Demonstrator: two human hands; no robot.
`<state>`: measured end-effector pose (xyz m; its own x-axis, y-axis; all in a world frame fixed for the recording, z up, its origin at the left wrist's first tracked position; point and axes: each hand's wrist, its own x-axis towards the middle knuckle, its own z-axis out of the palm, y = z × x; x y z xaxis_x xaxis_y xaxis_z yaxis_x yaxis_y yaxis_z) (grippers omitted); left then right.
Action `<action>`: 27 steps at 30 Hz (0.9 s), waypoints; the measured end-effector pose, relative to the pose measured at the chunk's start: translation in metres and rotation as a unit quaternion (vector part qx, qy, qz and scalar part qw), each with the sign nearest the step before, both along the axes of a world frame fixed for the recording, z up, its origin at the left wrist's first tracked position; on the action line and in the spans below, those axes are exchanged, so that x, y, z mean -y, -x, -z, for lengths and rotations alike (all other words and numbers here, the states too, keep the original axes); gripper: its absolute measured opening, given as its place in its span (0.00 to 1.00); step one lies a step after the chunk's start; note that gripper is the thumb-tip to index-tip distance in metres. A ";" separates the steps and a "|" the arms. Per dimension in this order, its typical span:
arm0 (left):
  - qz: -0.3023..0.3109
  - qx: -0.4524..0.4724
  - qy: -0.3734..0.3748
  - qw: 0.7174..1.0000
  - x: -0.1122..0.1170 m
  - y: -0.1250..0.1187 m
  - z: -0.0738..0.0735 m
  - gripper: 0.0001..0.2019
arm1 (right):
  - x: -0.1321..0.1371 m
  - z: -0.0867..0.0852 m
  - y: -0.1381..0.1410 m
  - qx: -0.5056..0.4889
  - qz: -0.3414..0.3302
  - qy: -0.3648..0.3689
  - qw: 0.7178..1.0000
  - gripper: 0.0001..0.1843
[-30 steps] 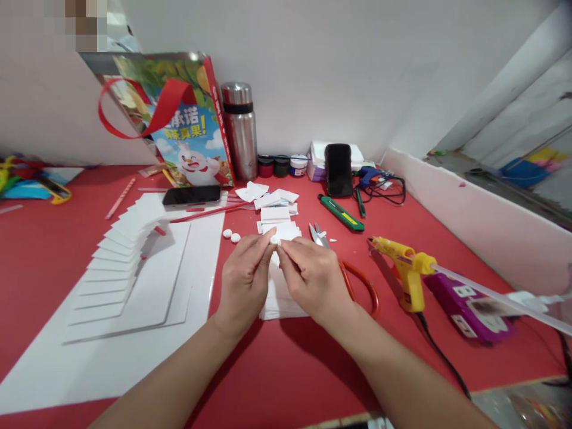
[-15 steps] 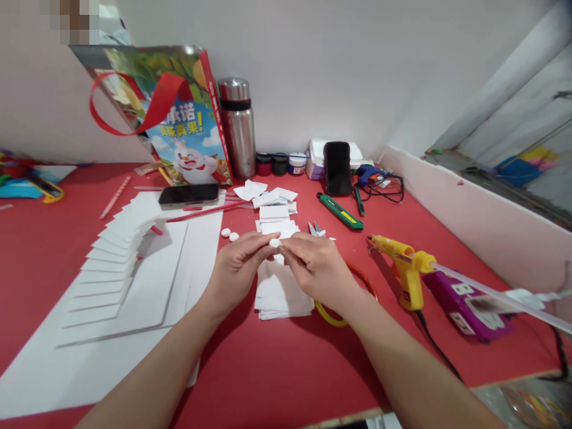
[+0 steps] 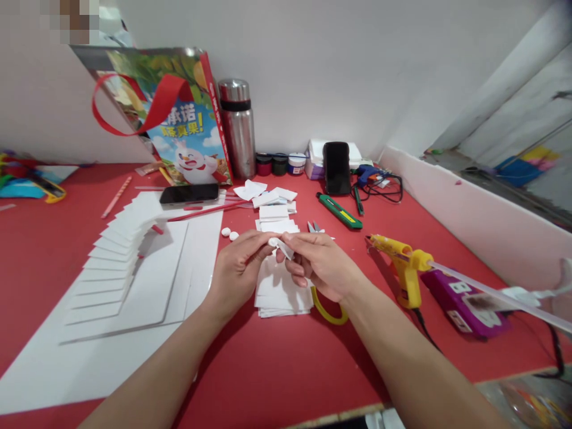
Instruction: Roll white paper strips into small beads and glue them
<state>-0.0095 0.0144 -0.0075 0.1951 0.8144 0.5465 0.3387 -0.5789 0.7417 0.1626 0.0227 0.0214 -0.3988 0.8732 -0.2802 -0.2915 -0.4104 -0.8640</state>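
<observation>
A small white foam scrap (image 3: 279,244), long axis slanting down to the right, is pinched by the fingertips of both left hand (image 3: 239,268) and right hand (image 3: 322,265) above stacked white sheets (image 3: 281,295) on the red table (image 3: 277,369). The gift bag (image 3: 179,119) behind hides its contents.

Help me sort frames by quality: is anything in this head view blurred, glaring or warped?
Head view: even, soft light, faint shadows under the left hand and right hand; the small white piece between their fingers is sharp; mild glare on the steel flask; wide-lens warping stretches the glue stick at the right edge; a pixelated patch sits top left.
</observation>
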 end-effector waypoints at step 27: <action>-0.088 0.105 0.080 0.987 0.008 -0.017 0.010 0.11 | 0.016 0.018 0.014 0.494 0.130 -0.539 0.670 0.12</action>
<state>0.0077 0.0065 -0.0174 -0.0617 0.9045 0.4220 0.2519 -0.3950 0.8835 0.1491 0.0069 0.0038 -0.2787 0.7848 0.5535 0.6999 0.5606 -0.4425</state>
